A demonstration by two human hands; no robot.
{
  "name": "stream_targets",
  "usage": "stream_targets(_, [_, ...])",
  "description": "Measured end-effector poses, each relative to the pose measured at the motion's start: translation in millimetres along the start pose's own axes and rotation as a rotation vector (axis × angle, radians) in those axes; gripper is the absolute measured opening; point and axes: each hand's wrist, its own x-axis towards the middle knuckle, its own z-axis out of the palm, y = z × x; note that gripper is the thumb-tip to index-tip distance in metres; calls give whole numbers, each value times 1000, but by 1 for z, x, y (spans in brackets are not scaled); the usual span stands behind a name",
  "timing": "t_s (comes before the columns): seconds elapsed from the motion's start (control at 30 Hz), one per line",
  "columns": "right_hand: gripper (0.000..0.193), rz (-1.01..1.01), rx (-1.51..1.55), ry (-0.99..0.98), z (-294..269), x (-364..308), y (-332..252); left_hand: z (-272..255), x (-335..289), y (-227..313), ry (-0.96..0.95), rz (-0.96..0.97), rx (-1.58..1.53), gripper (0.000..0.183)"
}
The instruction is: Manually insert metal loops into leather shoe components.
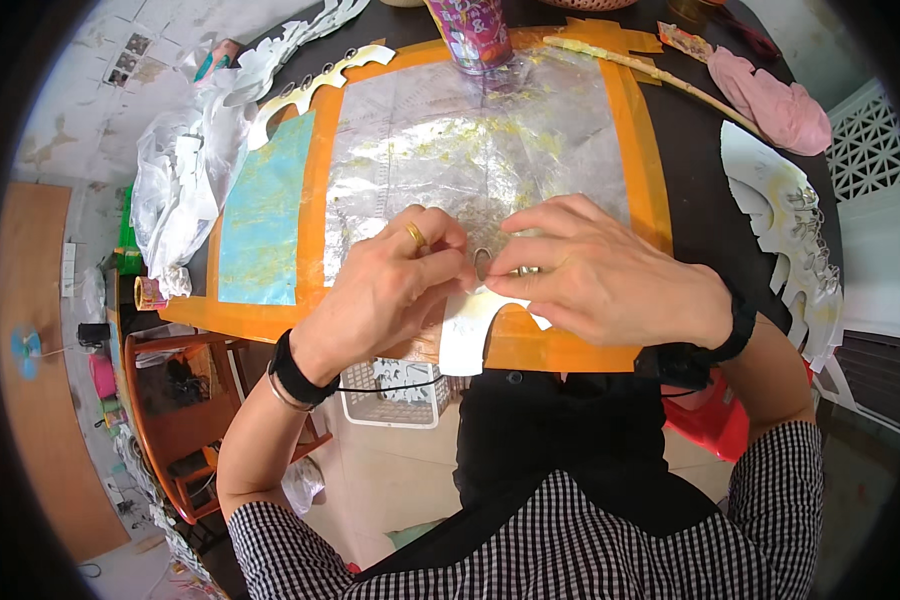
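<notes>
A white scalloped card strip (463, 345) sits at the table's near edge, between my two hands. A small metal ring (483, 262) stands up at its top edge, between my fingertips. My left hand (400, 270), with a gold ring on one finger, is closed in a pinch at the strip's upper left beside the metal ring. From the other side my right hand (605, 270) pinches the card's upper right, its fingertips close to the metal ring. What exactly lies under the fingertips is partly hidden.
Orange tape (650, 190) frames a clear plastic sheet (400, 140). A purple cup (470, 45), a stick (660, 75) and a pink cloth (765, 95) lie beyond. Ringed cards (770, 200) are stacked right; a ringed strip (310, 92) and white cards (190, 180) left. A white basket (390, 405) stands below.
</notes>
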Motion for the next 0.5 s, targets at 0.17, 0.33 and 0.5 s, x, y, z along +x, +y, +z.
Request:
stream_targets(0.17, [29,3,-5,8,3,1,0,0,-1,-5,2,84,125,23])
stream_targets(0.33, [27,-9,-19,17,3,0,0,-4,4,-8,-54,273,262,29])
stream_targets(0.5, [24,-17,-24,18,1,0,1,-2,-4,-15,-48,482,352,33])
